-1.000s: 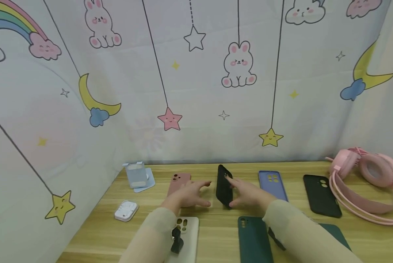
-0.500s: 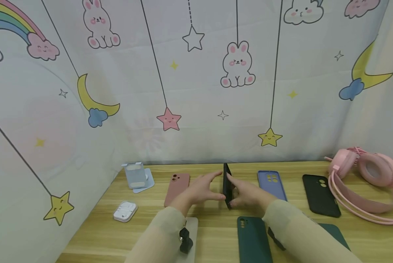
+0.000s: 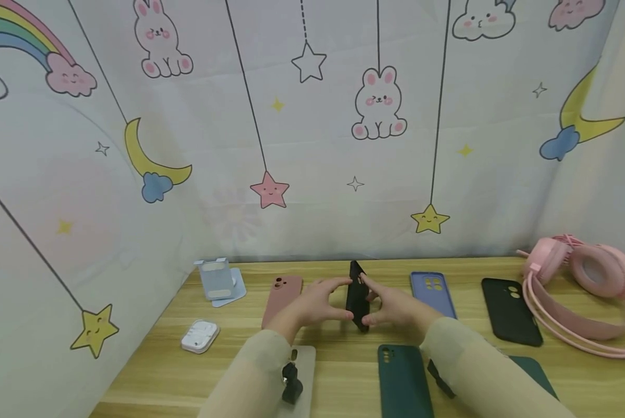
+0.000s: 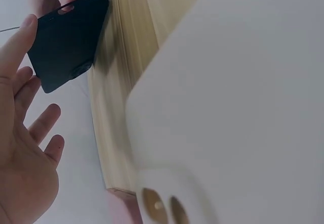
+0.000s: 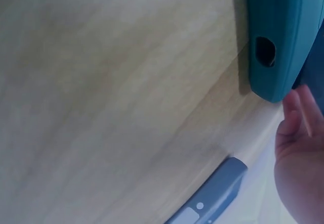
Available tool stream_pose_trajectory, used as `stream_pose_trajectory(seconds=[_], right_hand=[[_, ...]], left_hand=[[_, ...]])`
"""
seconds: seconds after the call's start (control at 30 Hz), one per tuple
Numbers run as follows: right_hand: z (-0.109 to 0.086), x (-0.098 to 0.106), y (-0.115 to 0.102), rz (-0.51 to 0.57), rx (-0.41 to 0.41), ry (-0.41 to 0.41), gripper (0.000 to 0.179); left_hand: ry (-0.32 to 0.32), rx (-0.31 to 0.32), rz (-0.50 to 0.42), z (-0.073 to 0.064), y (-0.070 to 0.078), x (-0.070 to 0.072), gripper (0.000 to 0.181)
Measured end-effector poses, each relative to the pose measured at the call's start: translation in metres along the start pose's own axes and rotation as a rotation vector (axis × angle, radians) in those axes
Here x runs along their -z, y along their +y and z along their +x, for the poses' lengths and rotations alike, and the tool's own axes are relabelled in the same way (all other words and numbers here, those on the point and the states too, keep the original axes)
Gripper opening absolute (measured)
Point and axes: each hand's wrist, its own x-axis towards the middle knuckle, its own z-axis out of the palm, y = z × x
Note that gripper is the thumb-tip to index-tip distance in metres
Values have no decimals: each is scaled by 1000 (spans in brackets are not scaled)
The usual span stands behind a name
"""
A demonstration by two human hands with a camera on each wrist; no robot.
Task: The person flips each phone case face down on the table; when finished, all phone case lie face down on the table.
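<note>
Black phone case (image 3: 355, 300), one, on edge over the table (image 3: 341, 363), pinched by the right hand (image 3: 397, 307); left hand (image 3: 313, 305) spread, fingertips at its edge; step, seemingly, two-handed handling, next move calling for a light, even hold

I'm looking into a curtained tabletop corner; whether it's a home or a studio, I can't tell. Cartoon-print cloth (image 3: 323, 226) hangs behind the wood-grain table (image 3: 346, 377), which bears phone cases (image 3: 403, 377) and headphones (image 3: 602, 270).
</note>
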Motion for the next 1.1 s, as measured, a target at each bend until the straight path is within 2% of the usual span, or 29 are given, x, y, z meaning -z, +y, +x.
stream_pose_trajectory(seconds=[0.17, 0.3, 0.53, 0.8, 0.93, 1.1], right_hand=[[-1, 5, -4, 93, -17, -28, 102], [-1, 8, -4, 121, -9, -57, 101], [-1, 9, -4, 218, -39, -75, 100], [0, 6, -7, 225, -4, -85, 105], [-2, 7, -5, 298, 3, -110, 101], [-5, 11, 0, 304, 16, -120, 95]], left_hand=[[-11, 0, -3, 1, 5, 0, 75], [-12, -4, -11, 3, 7, -2, 75], [-13, -7, -78, 3, 8, -5, 75], [0, -2, -135, 0, 7, -6, 72], [-4, 7, -143, -2, 7, -6, 70], [-24, 18, -128, -2, 8, -8, 71]])
